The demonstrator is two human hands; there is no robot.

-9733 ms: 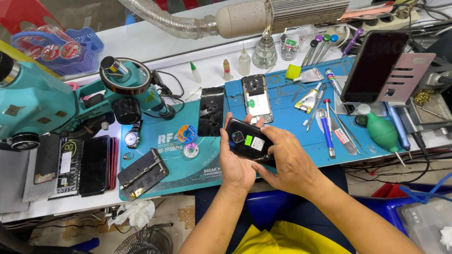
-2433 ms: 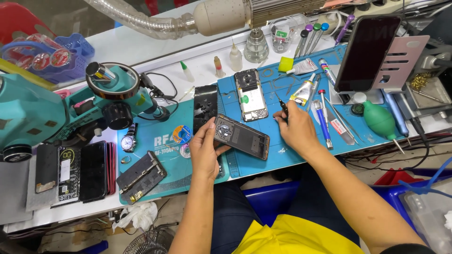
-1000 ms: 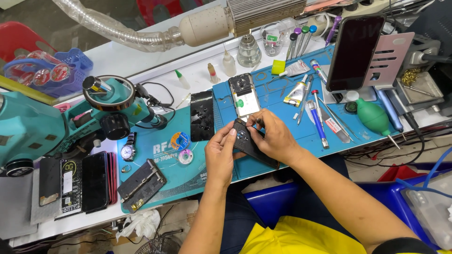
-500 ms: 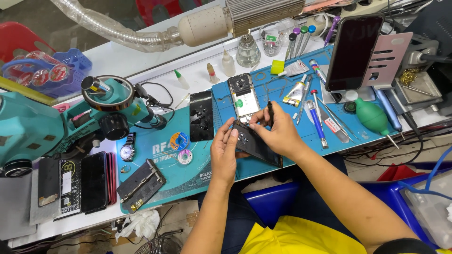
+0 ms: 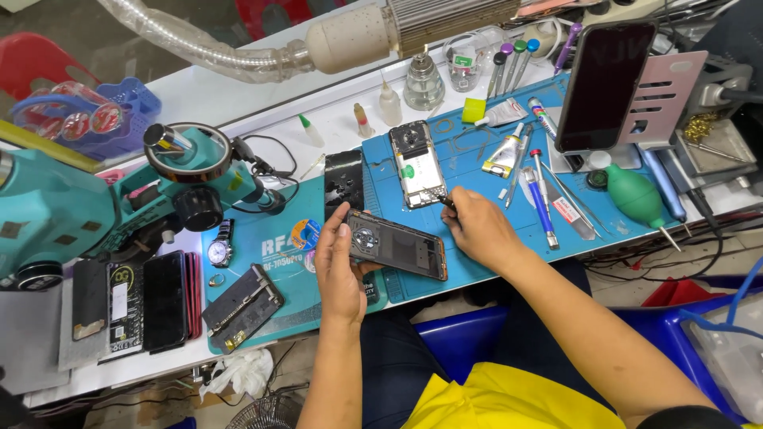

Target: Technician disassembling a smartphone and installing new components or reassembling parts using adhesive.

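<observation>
My left hand (image 5: 338, 266) grips the left end of a dark opened phone body (image 5: 396, 245), held level above the near edge of the blue work mat (image 5: 477, 262). My right hand (image 5: 479, 229) rests just right of it and pinches a thin dark tool, likely tweezers (image 5: 447, 202), whose tip points up-left toward a second opened phone (image 5: 419, 164) lying on the mat. A black back cover (image 5: 343, 179) lies left of that phone.
A teal microscope (image 5: 95, 206) stands at the left, above a stack of phones (image 5: 163, 300) and a wristwatch (image 5: 220, 249). Screwdrivers, tubes and a green blower bulb (image 5: 636, 195) lie at the right, beside a propped phone (image 5: 602, 83). Bottles line the back.
My right hand has come off the held phone and moved right and up with the thin tool. My left hand keeps the phone, now uncovered and level.
</observation>
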